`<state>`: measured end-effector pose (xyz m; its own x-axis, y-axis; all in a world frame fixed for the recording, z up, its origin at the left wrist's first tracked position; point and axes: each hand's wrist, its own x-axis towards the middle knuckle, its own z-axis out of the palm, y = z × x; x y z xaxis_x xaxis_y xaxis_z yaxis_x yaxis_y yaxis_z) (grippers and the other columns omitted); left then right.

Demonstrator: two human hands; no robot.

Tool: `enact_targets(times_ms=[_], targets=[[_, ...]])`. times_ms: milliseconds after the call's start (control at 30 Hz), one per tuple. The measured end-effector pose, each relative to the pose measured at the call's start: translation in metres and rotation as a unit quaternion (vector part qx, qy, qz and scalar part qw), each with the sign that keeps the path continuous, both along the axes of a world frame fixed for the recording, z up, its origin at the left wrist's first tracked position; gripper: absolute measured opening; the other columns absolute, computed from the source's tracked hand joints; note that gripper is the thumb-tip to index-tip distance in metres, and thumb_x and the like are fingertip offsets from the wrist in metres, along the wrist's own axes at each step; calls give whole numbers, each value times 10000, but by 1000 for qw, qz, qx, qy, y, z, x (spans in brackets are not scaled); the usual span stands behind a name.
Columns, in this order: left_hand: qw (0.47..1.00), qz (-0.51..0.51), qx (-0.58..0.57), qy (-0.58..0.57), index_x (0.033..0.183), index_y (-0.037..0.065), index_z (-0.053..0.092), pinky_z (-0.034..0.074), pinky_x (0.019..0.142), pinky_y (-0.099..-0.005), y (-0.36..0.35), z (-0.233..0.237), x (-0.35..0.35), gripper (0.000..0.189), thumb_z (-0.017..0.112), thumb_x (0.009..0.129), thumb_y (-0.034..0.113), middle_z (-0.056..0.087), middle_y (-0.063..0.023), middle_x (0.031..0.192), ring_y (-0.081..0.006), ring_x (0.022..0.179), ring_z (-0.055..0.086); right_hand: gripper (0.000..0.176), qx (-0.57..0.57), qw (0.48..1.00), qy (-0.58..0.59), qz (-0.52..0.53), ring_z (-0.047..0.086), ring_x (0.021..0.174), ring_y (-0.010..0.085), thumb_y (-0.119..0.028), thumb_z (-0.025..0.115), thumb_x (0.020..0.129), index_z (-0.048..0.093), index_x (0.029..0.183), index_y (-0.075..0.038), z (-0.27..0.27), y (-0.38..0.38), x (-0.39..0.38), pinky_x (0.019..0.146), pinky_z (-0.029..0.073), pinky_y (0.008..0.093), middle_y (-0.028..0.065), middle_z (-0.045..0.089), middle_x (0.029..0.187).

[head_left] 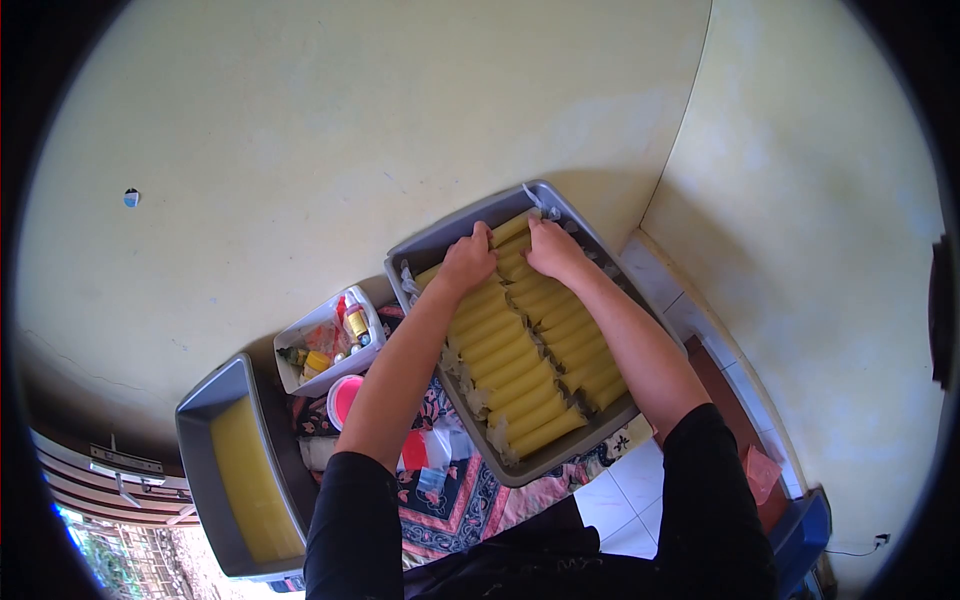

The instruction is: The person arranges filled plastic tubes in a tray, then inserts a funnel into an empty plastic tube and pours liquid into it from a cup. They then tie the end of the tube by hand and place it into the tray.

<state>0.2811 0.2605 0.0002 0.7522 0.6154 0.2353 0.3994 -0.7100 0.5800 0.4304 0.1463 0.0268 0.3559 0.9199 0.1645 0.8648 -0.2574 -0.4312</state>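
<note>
Fingers of the left hand (pixel 468 258) and right hand (pixel 550 248) curled narrow onto the far yellow rolls (pixel 510 360); whether they gripped could not be told. The rolls filled a gray tray (pixel 430 250), with a white box (pixel 300 332) at its left.

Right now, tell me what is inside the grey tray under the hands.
Two rows of yellow wrapped rolls fill the grey tray; the left hand and right hand rest on the farthest ones. The tray floor under the rolls is covered.
</note>
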Motion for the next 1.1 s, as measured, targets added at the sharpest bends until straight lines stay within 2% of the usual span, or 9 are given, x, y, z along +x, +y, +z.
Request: enact_targets(times_ms=[33, 100, 233, 300, 400, 533, 700, 933, 1100], targets=[[1000, 0, 0, 0, 1125, 44, 487, 464, 859, -505, 0, 0, 0, 352, 590, 836, 218, 648, -260, 935, -450, 938, 604, 492, 0, 1000, 0, 0, 591, 1035, 393, -131, 654, 786, 462, 1194, 66, 0, 0, 0, 868, 500, 454, 260, 606, 1081], [998, 15, 35, 52, 1040, 52, 589, 475, 850, -492, -3, 6, -1, 251, 568, 848, 212, 661, -219, 946, -425, 919, 619, 474, 8, 1000, 2, 1, 594, 1027, 396, -141, 664, 788, 484, 1172, 70, 1, -1, 2, 867, 501, 453, 263, 609, 1072], [996, 28, 59, 57, 927, 54, 667, 483, 845, -481, -15, 17, -3, 199, 552, 856, 202, 672, -177, 946, -396, 914, 629, 468, 1, 1000, 4, 4, 596, 1024, 397, -145, 669, 788, 498, 1160, 84, 0, 0, 5, 872, 500, 448, 271, 611, 1057], [990, 21, 131, 36, 908, 50, 686, 488, 839, -475, -16, 18, -4, 204, 557, 855, 198, 678, -158, 936, -379, 916, 631, 473, 15, 1000, -9, 10, 598, 1021, 398, -148, 677, 786, 498, 1151, 94, -1, 0, 5, 869, 503, 444, 277, 612, 1050], [993, 14, 118, 23, 905, 34, 686, 485, 838, -459, -16, 18, -2, 197, 575, 844, 185, 675, -188, 924, -374, 893, 630, 481, 10, 1000, -5, 4, 606, 1006, 402, -146, 679, 783, 494, 1150, 104, 0, 0, 4, 860, 508, 443, 286, 614, 1046], [996, 15, 66, 59, 939, 44, 667, 488, 848, -467, -12, 17, 0, 202, 576, 852, 202, 677, -158, 976, -354, 938, 634, 469, 23, 1000, 0, 1, 616, 980, 409, -134, 680, 779, 498, 1142, 102, 4, -2, 2, 850, 511, 449, 287, 629, 1009], [998, 30, 48, 23, 1094, 55, 588, 497, 851, -455, -9, 17, -1, 294, 614, 833, 187, 674, -183, 979, -366, 956, 630, 430, 31, 999, 16, 12, 620, 956, 415, -112, 682, 771, 509, 1107, 93, 10, -4, 3, 842, 511, 457, 292, 638, 943], [998, 44, 29, 39, 1088, 53, 593, 506, 846, -457, -13, 30, -3, 296, 631, 819, 168, 674, -190, 970, -377, 944, 632, 372, 50, 999, 11, 17, 618, 948, 423, -95, 671, 772, 512, 1054, 87, 14, -6, 0, 834, 509, 468, 300, 632, 939], [997, 53, 50, 29, 981, 75, 656, 522, 815, -447, -16, 38, -7, 202, 643, 801, 165, 679, -181, 931, -363, 909, 644, 344, 48, 999, 11, 4, 612, 947, 439, -84, 646, 785, 516, 1053, 87, 18, -7, 1, 834, 511, 477, 315, 626, 933]])
